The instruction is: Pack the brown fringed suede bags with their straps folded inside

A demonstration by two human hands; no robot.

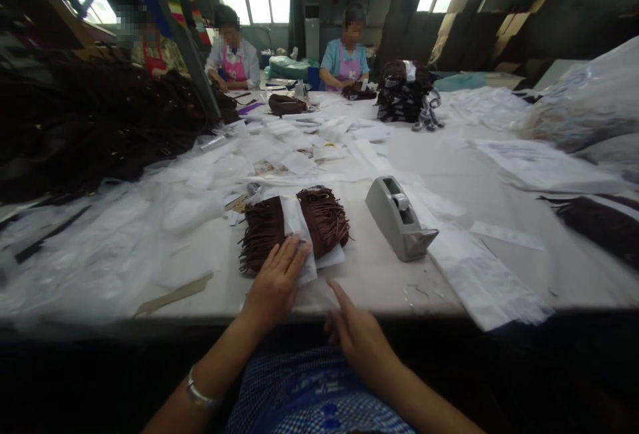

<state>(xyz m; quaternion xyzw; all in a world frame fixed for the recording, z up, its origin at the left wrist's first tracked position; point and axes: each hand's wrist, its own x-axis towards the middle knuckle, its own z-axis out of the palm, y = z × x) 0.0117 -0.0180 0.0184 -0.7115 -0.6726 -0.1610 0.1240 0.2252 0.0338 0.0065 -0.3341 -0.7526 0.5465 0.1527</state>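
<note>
A brown fringed item (263,234), perhaps a bag, lies on the table near its front edge. A white paper band (294,217) runs across its middle. My left hand (279,281) rests flat on the band's near end, fingers stretched out. Just to the right, my right hand (352,327) hovers at the table edge, apart from the item. Its index finger points forward and the other fingers are loosely bent, with nothing visible in them. A grey tape dispenser (394,221) stands to the right of the fringed item.
Clear plastic bags (100,254) heap up on the left, beside a dark brown pile (100,114). White paper strips (479,281) lie right of the dispenser. Loose papers (299,138) cover the middle. Across the table, several co-workers (344,64) sit near stacked brown items (404,91).
</note>
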